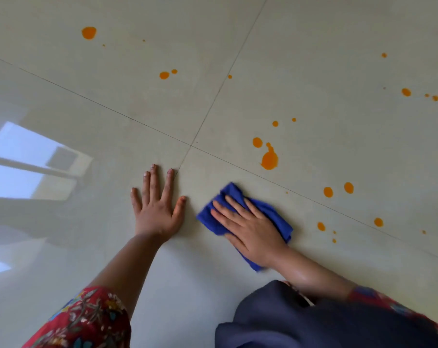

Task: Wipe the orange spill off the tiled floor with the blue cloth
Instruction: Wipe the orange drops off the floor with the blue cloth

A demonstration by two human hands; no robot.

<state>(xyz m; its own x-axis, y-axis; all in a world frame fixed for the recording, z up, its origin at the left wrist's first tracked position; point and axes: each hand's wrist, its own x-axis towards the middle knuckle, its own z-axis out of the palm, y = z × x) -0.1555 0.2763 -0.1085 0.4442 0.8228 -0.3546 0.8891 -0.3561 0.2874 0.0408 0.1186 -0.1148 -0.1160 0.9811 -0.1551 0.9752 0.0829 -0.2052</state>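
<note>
Window glare (24,156) sits on the glossy tiled floor (313,46) at the left edge of my view. Near me on that side is my red flowered sleeve (87,320). My left grip (157,209) lies flat on bare tile, palm down, with its fingers straight and spread and nothing in it. Its fingertips point away from me and end just beside the joint crossing (190,145) where four tiles meet. Far off to the left of that crossing lies one large drop (89,32), and nearer the middle a smaller pair (164,75).

Just right of my left grip, and apart from it, the blue cloth (275,217) lies bunched on the floor. My right grip (253,229) presses down on top of it, fingers straight and a little spread, pointing far-left; none curl round the fabric. Cloth shows beyond my fingertips and along both sides of the grip.

The orange spill (270,159) is scattered over the tiles. Its biggest blot lies beyond the cloth and slightly right, on the far side of a joint line, untouched by the cloth. Two round drops (328,192) lie right of the cloth, smaller spots (321,226) lie nearer me, and more specks (405,92) lie toward the far right. At the near right, dark blue fabric (313,322) of my clothing fills the bottom of the view.
</note>
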